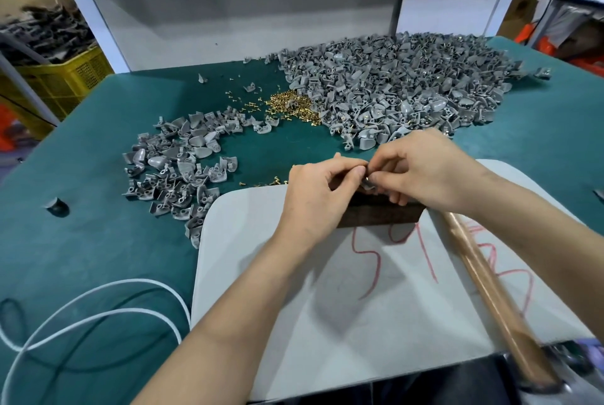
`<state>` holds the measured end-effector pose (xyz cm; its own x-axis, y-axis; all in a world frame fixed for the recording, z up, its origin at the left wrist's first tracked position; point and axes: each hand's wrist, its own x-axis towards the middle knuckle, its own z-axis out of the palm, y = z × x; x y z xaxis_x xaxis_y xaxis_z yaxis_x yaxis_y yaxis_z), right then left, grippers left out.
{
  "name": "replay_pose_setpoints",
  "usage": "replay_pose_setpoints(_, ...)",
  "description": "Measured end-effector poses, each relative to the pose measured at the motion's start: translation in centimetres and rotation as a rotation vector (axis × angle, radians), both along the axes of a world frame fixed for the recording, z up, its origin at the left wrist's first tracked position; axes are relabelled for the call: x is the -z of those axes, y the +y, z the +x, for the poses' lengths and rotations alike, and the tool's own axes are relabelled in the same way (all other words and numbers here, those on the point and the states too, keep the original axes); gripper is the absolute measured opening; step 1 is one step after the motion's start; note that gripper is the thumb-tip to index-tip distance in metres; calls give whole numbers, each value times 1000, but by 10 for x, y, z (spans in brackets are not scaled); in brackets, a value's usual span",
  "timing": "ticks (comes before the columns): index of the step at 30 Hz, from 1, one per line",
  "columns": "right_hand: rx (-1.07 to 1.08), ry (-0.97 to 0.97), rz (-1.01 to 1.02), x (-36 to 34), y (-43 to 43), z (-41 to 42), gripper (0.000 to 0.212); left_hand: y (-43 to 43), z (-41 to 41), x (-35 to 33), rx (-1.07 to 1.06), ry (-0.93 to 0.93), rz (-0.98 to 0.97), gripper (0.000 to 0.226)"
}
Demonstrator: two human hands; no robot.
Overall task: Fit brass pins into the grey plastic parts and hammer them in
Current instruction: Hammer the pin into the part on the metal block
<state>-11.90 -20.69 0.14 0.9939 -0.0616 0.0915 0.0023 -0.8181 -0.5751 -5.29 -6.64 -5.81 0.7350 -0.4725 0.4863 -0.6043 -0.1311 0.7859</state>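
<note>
My left hand [318, 190] and my right hand [416, 171] meet over a dark wooden block [379, 213] on a white board [359, 290]. Between their fingertips they pinch one small grey plastic part [368, 181]; most of it is hidden, and I cannot see a pin in it. A heap of brass pins [294, 107] lies further back on the green table. A big pile of grey parts [408, 84] fills the back right, and a smaller pile of grey parts [183, 163] lies at the left. A wooden hammer handle [490, 290] lies under my right forearm.
A white cable [98, 310] loops across the green table [98, 241] at the front left. A lone grey part [57, 207] sits at the far left. A few loose pins [276, 180] lie by the board's back edge. A yellow crate [65, 78] stands beyond the table's left side.
</note>
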Motion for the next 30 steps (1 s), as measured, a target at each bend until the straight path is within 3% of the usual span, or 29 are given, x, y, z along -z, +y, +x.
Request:
replay_pose_setpoints(5, -80, -87, -254, -5, 2, 1, 9, 0, 1, -2, -1, 74, -17, 12)
replay_pose_setpoints(18, -235, -309, -299, 5, -3, -8, 10, 1, -5, -3, 10, 136, -40, 10)
replay_pose_setpoints(23, -150, -217, -130, 10, -4, -5, 9, 0, -3, -1, -8, 120, -48, 10)
replay_pose_setpoints(27, -52, -68, 221, 12, -8, -2, 5, -3, -3, 0, -12, 104, -68, 10)
replay_pose_setpoints(30, 74, -112, 305, 12, -29, -6, 6, -3, -3, 1, -19, 90, -90, 10)
